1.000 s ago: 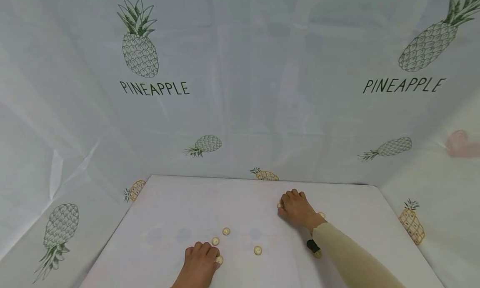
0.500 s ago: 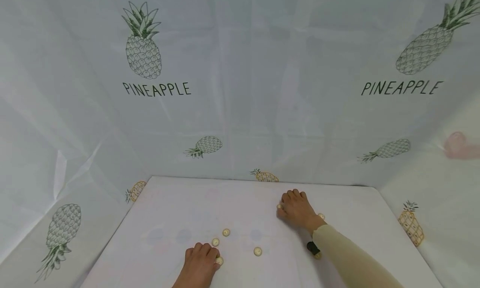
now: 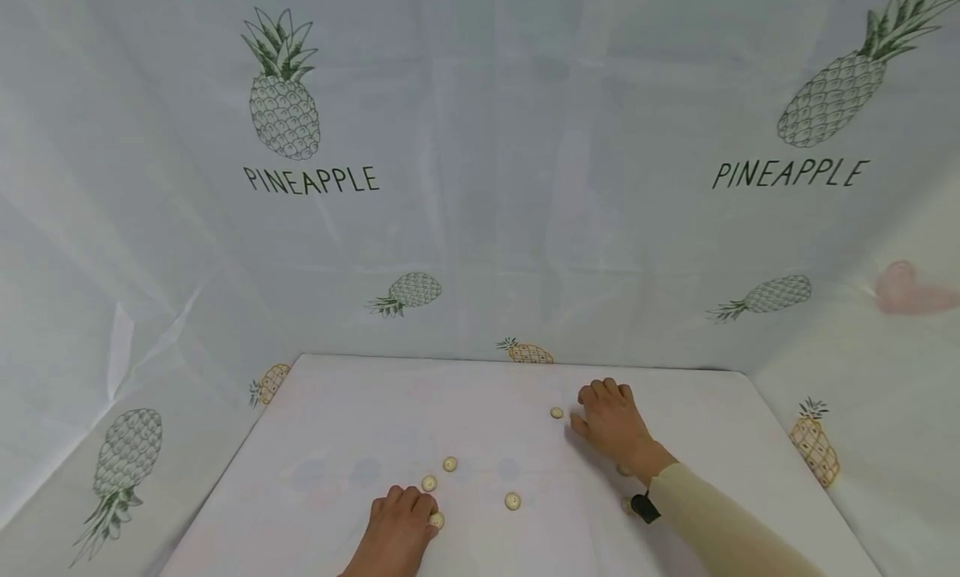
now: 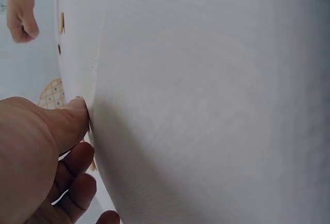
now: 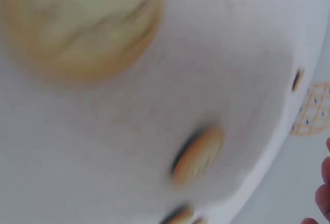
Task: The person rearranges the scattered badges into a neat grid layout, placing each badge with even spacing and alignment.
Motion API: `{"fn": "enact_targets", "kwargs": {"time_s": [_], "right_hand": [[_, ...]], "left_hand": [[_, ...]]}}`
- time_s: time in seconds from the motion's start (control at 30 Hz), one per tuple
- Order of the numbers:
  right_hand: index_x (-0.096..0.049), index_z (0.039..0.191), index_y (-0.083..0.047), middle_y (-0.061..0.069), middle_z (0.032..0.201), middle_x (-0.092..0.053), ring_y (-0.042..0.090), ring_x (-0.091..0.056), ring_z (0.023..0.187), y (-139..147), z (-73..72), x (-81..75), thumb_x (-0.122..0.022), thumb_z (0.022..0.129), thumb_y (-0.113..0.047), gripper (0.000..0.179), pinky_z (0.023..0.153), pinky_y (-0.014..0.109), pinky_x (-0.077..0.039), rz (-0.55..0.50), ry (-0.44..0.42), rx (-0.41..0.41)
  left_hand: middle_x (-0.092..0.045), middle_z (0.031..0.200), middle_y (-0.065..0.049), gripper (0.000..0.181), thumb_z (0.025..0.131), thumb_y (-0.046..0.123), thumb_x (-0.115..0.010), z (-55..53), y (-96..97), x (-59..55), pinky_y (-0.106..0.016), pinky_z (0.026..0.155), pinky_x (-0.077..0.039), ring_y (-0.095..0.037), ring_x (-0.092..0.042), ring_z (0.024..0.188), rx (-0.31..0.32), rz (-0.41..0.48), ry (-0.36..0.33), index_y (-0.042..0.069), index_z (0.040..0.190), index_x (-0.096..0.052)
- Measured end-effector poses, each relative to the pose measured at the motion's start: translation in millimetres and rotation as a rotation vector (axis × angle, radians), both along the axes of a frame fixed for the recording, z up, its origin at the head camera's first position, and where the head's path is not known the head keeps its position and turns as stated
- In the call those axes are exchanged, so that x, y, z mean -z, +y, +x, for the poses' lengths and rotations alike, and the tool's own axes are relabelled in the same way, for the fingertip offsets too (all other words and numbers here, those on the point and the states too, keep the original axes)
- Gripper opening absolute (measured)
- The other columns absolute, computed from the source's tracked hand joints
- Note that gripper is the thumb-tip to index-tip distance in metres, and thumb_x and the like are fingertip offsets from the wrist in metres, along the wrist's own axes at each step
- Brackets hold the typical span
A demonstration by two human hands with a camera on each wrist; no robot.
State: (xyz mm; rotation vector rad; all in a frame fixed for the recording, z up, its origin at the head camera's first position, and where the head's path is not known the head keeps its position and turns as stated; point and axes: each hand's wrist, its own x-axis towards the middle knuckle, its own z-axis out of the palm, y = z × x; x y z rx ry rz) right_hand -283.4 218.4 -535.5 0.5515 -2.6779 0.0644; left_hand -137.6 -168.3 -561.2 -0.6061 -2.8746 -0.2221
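Note:
In the head view my left hand (image 3: 397, 527) is low at the table's front, its thumb and forefinger pinching a small round wooden disc (image 3: 436, 519). The left wrist view has the thumb (image 4: 69, 123) down at the white surface, and most of that disc is hidden there. My right hand (image 3: 615, 418) hovers farther back, fingers loosely bent and holding nothing. Just left of its thumb lies another wooden disc (image 3: 557, 412), apart from the hand. In the right wrist view only fingertips (image 5: 323, 198) show at the edge, while a blurred disc with dark lines (image 5: 82, 22) looms close.
Loose discs lie mid-table: one (image 3: 450, 464), one (image 3: 429, 483) and one (image 3: 512, 500). Others sit partly under my right forearm, by the black wrist device (image 3: 645, 508). White pineapple-print sheeting (image 3: 480, 185) rises behind and beside the white table (image 3: 360, 410).
My right hand has let go of the disc at the back and moved right, away from it; that disc stays on the table. The left hand keeps its place.

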Motion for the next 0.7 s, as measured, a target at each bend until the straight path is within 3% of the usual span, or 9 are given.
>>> {"fn": "enact_targets", "kwargs": {"time_s": [0.43,0.7], "right_hand": [[-0.066,0.103,-0.001,0.014,0.097,-0.065,0.038,-0.057,0.096,76,22.6,-20.4,-0.076,0.093,-0.021,0.025,0.084,0.058,-0.044,-0.035,0.073,0.05],[-0.066,0.105,0.0,0.015,0.099,-0.065,0.04,-0.058,0.099,102,31.3,-15.6,-0.077,0.094,-0.022,0.027,0.086,0.062,-0.044,-0.041,-0.004,0.118]], "left_hand": [[-0.055,0.089,0.007,0.027,0.085,0.03,-0.087,0.4,2.0,-6.9,-0.04,0.072,-0.044,-0.013,-0.047,0.085,-0.009,0.023,-0.052,0.018,0.098,-0.067],[-0.056,0.09,0.007,0.026,0.086,0.031,-0.086,0.6,3.6,-9.5,-0.042,0.075,-0.046,-0.013,-0.048,0.086,-0.019,0.03,-0.074,0.018,0.099,-0.067]]}}
